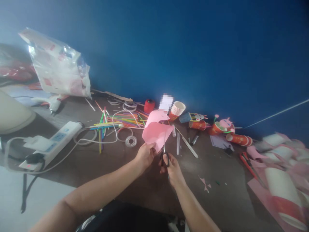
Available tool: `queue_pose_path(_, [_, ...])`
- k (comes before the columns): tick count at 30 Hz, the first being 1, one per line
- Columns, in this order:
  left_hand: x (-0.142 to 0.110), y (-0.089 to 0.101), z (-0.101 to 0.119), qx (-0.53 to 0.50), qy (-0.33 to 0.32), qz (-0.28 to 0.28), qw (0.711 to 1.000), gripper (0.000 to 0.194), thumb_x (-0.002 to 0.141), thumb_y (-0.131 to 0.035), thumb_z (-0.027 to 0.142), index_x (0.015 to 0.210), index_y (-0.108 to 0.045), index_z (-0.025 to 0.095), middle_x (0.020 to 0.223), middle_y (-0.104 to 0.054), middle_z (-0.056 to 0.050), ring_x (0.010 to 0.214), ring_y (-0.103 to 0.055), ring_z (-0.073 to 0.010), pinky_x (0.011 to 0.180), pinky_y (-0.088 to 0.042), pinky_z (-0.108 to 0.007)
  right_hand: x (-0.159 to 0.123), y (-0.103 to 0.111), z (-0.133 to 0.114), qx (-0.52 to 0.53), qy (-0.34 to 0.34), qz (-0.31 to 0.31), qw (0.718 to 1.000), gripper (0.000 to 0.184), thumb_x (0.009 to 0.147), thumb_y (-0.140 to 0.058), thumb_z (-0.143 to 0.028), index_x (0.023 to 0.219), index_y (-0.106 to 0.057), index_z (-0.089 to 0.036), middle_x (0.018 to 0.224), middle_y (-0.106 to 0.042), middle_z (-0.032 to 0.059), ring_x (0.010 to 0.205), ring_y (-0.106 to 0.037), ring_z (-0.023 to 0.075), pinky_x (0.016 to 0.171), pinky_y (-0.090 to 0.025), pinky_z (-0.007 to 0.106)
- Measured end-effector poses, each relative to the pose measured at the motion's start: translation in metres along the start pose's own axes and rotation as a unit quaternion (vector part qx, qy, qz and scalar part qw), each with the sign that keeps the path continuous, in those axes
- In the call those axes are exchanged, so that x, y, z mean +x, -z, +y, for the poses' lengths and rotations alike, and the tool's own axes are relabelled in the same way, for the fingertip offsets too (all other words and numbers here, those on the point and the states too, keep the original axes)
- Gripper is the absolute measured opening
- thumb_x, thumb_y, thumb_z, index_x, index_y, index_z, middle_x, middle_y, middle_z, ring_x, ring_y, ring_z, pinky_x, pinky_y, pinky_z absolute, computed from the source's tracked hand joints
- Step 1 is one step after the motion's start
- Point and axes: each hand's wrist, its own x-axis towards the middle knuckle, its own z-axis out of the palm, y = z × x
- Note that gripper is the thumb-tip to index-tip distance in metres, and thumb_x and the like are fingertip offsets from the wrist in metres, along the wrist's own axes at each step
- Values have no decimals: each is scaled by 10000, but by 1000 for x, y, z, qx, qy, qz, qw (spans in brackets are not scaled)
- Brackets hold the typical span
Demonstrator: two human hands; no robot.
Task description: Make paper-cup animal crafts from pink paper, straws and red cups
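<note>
A curled sheet of pink paper [155,132] is pinched by its lower edge in my left hand [146,156]. My right hand [172,167] has its fingers through the black handles of a pair of scissors [164,153]. The blades point away from me and lie against the right side of the paper. How far they are spread is hard to make out. Both hands are close together above the dark table [116,180]. Small pink paper scraps [205,184] lie to the right of my right hand.
Colored sticks [120,120] and a white cable [96,141] spread left of the paper, near a power strip [51,145] and glue gun [54,103]. Paper cups [178,108] and small cup crafts [217,128] line the wall. A red utility knife [249,166] lies by pink paper at right.
</note>
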Motion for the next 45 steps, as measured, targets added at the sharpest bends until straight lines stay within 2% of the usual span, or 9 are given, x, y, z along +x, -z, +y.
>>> queue_pose_path(20, [1,5,0,13,-13,-19,1000,144,644,-601,47,738,-542,138,599,-605,15,505,-558,-105,517,-491,-242,-5,4,-6,-19,-43,22,999,435,717,-627,-576,713,-459,-175,535,-551,-61,322,-350,17,353,-413,173])
queue_pose_path(28, [2,11,1,36,-5,-33,999,173,663,-612,68,824,-573,120,711,-646,-26,581,-598,-127,530,-501,-249,-6,8,-10,-38,-51,3,998,444,709,-627,-587,714,-474,-170,521,-549,-57,309,-326,11,333,-395,160])
queue_pose_path(34, [-1,12,6,48,10,-14,999,148,658,-614,57,764,-549,137,636,-614,5,537,-572,-104,522,-477,-220,-7,13,-13,-55,-61,-17,996,434,717,-621,-579,706,-479,-169,517,-552,-54,311,-320,12,339,-393,163])
queue_pose_path(41, [0,16,7,60,11,-35,998,168,671,-614,78,825,-570,130,731,-649,-34,591,-598,-133,537,-494,-252,-7,16,-17,-57,-78,-34,995,445,703,-626,-590,699,-468,-174,509,-552,-53,309,-306,17,341,-395,177])
queue_pose_path(45, [-1,17,7,66,12,-24,997,127,674,-605,73,771,-552,136,662,-628,-14,544,-574,-117,524,-488,-243,-8,17,-17,-52,-85,-41,994,436,712,-628,-577,721,-476,-169,510,-552,-56,313,-302,16,348,-402,179])
